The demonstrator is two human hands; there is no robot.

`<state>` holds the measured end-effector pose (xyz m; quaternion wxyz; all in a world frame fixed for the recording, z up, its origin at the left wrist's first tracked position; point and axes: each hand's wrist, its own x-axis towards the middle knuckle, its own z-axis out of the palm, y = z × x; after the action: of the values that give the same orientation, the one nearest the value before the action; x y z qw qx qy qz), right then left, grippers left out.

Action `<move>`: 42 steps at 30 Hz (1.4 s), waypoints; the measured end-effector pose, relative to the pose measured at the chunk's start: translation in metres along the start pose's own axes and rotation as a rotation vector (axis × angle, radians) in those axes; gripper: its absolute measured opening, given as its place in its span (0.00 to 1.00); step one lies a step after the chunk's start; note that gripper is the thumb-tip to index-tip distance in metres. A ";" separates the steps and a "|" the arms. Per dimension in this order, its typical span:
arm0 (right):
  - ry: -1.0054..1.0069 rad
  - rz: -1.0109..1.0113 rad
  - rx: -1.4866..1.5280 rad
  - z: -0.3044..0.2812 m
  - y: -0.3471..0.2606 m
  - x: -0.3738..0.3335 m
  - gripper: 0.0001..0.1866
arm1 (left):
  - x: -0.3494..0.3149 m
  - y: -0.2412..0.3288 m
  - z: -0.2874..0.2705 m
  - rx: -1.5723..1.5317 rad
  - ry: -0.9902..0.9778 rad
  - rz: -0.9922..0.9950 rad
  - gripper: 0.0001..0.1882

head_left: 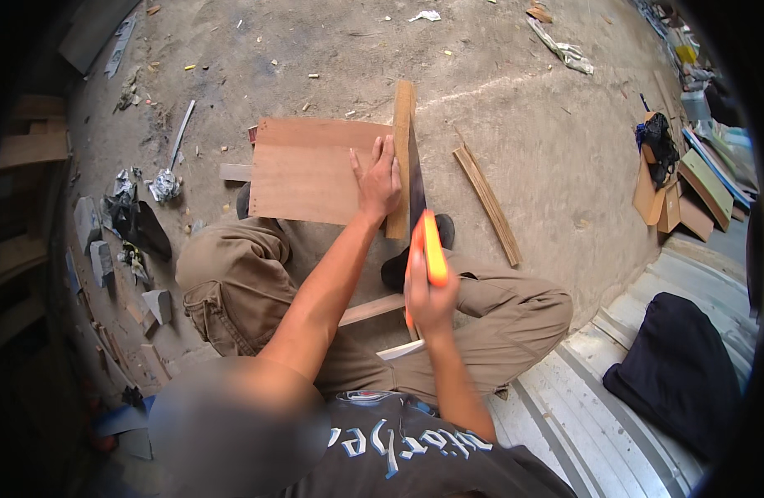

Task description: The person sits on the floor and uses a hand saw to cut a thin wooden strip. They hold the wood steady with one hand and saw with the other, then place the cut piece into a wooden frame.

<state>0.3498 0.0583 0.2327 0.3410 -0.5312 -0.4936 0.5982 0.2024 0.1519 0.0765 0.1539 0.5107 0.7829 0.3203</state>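
A thin reddish-brown plywood panel lies in front of my crossed legs. Along its right edge runs a narrow wooden strip. My left hand rests on the panel's right side, fingers stretched out and thumb apart, with its fingertips against the strip. My right hand is closed round the orange handle of a handsaw. The saw's dark blade points away from me, close along the strip's right side; whether its teeth touch the wood I cannot tell.
Another wooden strip lies on the concrete floor to the right. My shoe is close beside the saw. Crumpled foil and broken blocks lie to the left. A dark cloth lies on corrugated metal sheeting at the lower right.
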 end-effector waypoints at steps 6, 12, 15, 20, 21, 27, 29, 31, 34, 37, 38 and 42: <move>0.014 -0.103 -0.138 0.014 0.005 0.045 0.12 | 0.003 0.000 0.009 0.009 -0.048 -0.004 0.28; -0.005 0.020 -0.059 -0.012 -0.005 -0.028 0.09 | -0.002 -0.002 0.003 0.015 -0.035 -0.015 0.28; 0.005 0.074 0.028 0.003 0.010 0.074 0.13 | 0.004 0.008 0.004 0.012 -0.057 0.009 0.28; -0.028 -0.024 -0.065 -0.002 0.007 0.006 0.10 | 0.002 -0.003 0.006 -0.001 -0.041 -0.034 0.28; -0.055 -0.029 -0.135 -0.013 -0.001 -0.027 0.09 | -0.001 -0.006 0.006 0.022 -0.040 -0.032 0.28; -0.051 -0.088 -0.114 -0.006 0.033 0.034 0.09 | -0.002 -0.004 0.007 0.016 -0.018 0.004 0.27; 0.042 -0.028 -0.030 0.013 0.025 0.103 0.12 | 0.005 0.002 0.012 0.007 -0.015 0.028 0.28; 0.078 -0.106 -0.062 0.019 0.021 0.091 0.13 | 0.004 0.001 0.010 0.022 -0.059 0.017 0.27; 0.184 -0.111 0.005 -0.005 0.048 0.064 0.13 | -0.002 0.013 0.017 0.109 -0.204 0.201 0.26; 0.251 0.094 0.344 -0.037 0.050 0.067 0.12 | -0.005 0.038 0.044 0.213 -0.198 0.329 0.27; 0.296 0.128 0.426 -0.037 0.040 0.079 0.14 | -0.005 0.045 0.051 0.328 -0.210 0.341 0.27; 0.262 0.102 0.399 -0.035 0.056 0.082 0.09 | -0.005 0.049 0.053 0.283 -0.146 0.263 0.27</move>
<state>0.3735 0.1273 0.1570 0.4695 -0.5509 -0.2898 0.6262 0.2683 0.1789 0.0688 0.0939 0.6469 0.7335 0.1865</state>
